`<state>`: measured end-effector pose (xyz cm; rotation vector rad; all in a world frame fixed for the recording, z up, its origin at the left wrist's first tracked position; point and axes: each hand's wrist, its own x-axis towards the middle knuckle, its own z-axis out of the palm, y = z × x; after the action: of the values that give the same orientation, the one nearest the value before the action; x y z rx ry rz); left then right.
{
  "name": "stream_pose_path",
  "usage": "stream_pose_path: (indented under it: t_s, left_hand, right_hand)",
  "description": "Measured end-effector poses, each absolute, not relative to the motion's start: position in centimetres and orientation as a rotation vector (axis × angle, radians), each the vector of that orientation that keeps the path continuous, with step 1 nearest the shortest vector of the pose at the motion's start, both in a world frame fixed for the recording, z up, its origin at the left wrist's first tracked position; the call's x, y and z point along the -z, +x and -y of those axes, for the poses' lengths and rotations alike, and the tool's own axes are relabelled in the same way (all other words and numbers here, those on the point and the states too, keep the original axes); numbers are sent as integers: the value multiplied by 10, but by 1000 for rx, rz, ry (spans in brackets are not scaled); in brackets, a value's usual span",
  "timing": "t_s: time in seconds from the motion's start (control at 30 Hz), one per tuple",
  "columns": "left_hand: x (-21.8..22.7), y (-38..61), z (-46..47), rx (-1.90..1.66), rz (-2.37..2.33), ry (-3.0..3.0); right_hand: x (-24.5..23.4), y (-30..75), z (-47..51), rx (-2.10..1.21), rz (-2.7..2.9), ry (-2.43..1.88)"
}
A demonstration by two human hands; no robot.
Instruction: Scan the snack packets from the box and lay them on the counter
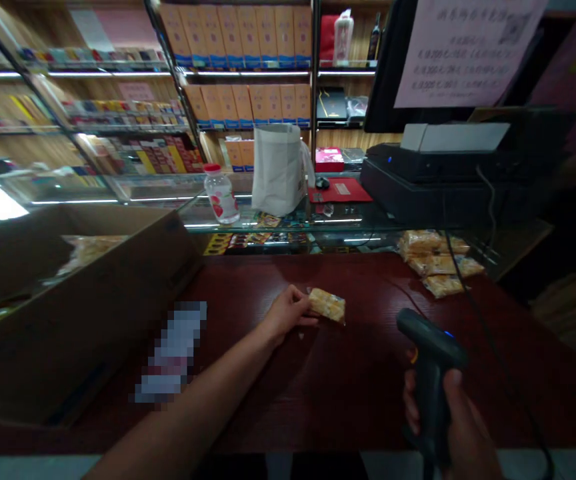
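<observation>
so, hands: apart, on either side of the counter
left hand (288, 312): fingers touch the near end of a clear-wrapped snack packet (327, 305); grip cannot be told
right hand (448, 417): closed around a handheld barcode scanner (431, 353)
packet: on the dark red counter (318, 393), long axis roughly crosswise, left hand nearer

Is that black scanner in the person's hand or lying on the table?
It's in the hand: the right hand is wrapped around the grip of the black barcode scanner, holding it over the dark red counter.
</observation>
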<state>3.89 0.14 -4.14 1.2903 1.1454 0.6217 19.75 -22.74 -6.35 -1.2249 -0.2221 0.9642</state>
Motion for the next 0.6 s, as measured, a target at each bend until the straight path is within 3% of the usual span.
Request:
stream_pose_path:
  t_s: [0.27,0.6]
  left_hand:
    - [31,-82,64,-769,-1089,1059]
    - [38,-91,70,-634,-1020,1426]
  right_hand:
    - [68,208,233,-1024,173,-1370]
    - [71,173,242,-1184,368,-1362]
